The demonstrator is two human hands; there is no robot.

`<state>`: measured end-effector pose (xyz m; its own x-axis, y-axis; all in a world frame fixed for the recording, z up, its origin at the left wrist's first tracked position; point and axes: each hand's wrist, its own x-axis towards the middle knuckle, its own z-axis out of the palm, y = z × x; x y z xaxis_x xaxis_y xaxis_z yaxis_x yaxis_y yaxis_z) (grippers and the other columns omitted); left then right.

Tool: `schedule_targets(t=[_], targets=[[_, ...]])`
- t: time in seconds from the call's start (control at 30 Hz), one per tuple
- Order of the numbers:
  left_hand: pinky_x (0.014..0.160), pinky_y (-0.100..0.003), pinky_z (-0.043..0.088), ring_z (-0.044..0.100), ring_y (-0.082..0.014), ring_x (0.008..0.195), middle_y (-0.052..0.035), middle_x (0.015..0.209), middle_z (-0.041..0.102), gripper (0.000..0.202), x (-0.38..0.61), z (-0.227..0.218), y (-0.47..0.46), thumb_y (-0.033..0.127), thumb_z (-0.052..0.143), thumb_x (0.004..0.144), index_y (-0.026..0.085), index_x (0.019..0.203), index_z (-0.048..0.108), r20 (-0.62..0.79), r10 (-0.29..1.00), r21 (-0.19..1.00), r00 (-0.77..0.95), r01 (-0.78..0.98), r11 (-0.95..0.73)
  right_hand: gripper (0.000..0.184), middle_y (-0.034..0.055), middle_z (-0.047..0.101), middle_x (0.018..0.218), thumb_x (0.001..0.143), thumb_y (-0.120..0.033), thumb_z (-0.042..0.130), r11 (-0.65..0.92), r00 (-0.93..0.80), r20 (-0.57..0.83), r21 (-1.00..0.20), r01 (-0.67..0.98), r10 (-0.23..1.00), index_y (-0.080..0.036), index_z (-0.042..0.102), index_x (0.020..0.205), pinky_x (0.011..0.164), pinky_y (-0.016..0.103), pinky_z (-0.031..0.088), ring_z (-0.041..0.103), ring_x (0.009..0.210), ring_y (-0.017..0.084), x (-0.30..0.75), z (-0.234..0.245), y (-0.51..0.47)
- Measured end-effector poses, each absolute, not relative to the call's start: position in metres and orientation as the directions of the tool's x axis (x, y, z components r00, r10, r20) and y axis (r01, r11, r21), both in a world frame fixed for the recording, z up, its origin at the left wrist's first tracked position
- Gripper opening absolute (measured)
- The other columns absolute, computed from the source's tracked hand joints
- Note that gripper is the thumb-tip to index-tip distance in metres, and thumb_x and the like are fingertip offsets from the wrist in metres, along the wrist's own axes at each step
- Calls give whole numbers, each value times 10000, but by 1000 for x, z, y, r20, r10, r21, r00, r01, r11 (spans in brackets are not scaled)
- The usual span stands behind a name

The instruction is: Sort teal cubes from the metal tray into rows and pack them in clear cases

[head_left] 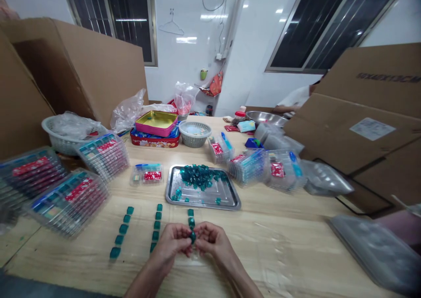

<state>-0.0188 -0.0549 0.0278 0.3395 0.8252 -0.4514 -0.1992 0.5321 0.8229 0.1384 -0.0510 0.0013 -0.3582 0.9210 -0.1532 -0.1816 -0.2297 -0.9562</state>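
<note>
My left hand (173, 242) and my right hand (213, 241) meet low in the middle of the view, over the near part of the table. Their fingertips are closed from both sides on a teal square gem (193, 235). Just beyond the fingers, two more teal gems (190, 212) lie in a line. To the left, a row of teal gems (123, 228) slants away, and another row (157, 224) runs close beside my left hand, partly covered by it. Beyond my hands stands a metal tray (204, 204) bearing a heap of loose teal gems (199, 176).
Stacks of clear plastic cases (70, 201) fill the left side; more cases (284, 175) stand at right. Behind are a grey basket (195, 136), a pink tin (156, 127) and a wooden tabletop (296, 236). Cardboard boxes (98, 70) flank both sides. Clear plastic trays (375, 254) lie near right.
</note>
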Motion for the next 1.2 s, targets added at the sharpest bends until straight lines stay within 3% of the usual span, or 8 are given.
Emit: schedule_targets(t=[0.13,0.27,0.47,0.73,0.83,0.93,1.07,1.2], targets=[[428,-129,365,497,-32,427,51,529,525,429,-19,32,-54,314,734,454,112,723,466,-486,800,780,352,-238,578,423,-14,566,615,575,-387,767,-255,-352,-158,-934,-248,923,-135,532,821,424,183,401,503,441,70,136,1,-54],[389,-108,288,433,-11,391,77,469,471,336,-17,21,-53,308,675,497,131,685,461,-510,827,841,236,-66,537,405,-52,508,530,563,-370,744,-324,-342,-253,-931,-167,905,-146,486,782,388,179,357,443,372,58,138,-4,-54],[493,-100,276,407,11,461,40,477,500,157,-10,14,-55,227,497,637,110,690,586,-390,917,866,81,369,336,55,-49,466,425,640,-204,486,-204,-237,-252,-956,211,938,-161,479,672,382,186,315,447,368,97,136,-15,-56],[608,-124,238,416,0,597,-11,677,590,191,3,14,-52,217,448,709,116,710,609,-260,965,801,34,566,195,162,40,604,625,681,-107,422,124,-176,3,-722,680,984,-148,577,661,571,229,346,539,603,146,131,-2,-56],[656,-150,226,449,-22,708,-45,833,594,329,7,11,-58,232,304,786,146,753,619,-174,982,780,73,619,92,183,46,617,640,676,-104,436,138,-201,-4,-711,689,980,-145,615,672,598,232,364,550,623,153,137,-1,-50],[685,-167,232,466,-44,772,-61,894,579,397,7,8,-60,305,257,814,165,754,623,-191,968,769,160,637,47,175,39,626,647,681,-129,459,137,-183,28,-778,614,983,-142,633,695,583,220,385,558,610,148,154,3,-27],[708,-172,239,463,-55,789,-64,887,573,339,5,7,-56,296,305,797,159,767,613,-228,948,763,221,645,33,174,43,648,728,737,-175,467,107,-11,141,-697,709,990,-146,638,746,645,226,402,578,684,154,183,17,30],[705,-174,221,446,-53,780,-58,885,573,308,5,5,-55,255,309,782,156,768,601,-222,951,759,216,651,30,171,93,650,785,734,-222,505,-21,143,140,-641,767,980,-133,644,779,687,269,376,586,774,207,193,21,82]])
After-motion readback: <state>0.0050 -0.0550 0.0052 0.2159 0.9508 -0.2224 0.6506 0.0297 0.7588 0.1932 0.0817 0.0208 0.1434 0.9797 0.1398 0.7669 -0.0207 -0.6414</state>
